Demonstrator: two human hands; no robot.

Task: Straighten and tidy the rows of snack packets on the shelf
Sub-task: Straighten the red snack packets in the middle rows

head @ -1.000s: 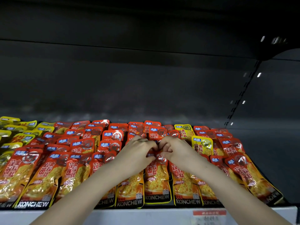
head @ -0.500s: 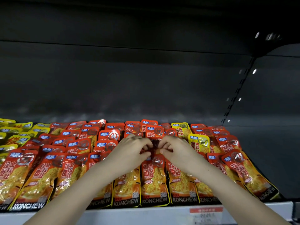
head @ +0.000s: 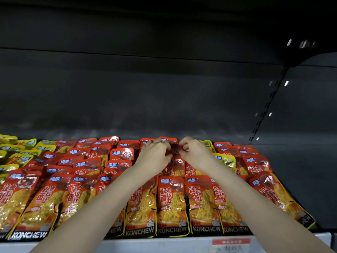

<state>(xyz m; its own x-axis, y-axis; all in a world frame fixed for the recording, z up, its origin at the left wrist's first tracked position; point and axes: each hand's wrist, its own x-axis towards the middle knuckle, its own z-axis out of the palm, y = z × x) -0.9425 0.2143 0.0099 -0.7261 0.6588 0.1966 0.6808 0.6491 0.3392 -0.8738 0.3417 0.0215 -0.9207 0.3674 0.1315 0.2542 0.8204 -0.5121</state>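
Overlapping rows of red snack packets (head: 171,203) marked KONCHEW cover the shelf from front to back. Both my arms reach over the middle rows. My left hand (head: 155,154) and my right hand (head: 193,152) meet near the back of the middle row, fingers curled, and pinch the top edge of one red packet (head: 176,149) between them from either side. Yellow packets (head: 226,161) lie among the red ones to the right of my right hand, and more yellow packets (head: 16,152) fill the far left rows.
The shelf's white front rail (head: 164,244) carries a red price label (head: 231,241). A dark back wall (head: 145,97) rises behind the rows, with a slotted upright (head: 268,106) at the right. Bare dark shelf floor (head: 300,170) lies right of the packets.
Both hands have moved together from the middle of the row toward the back of the shelf, still close together and pinching a red packet's top.
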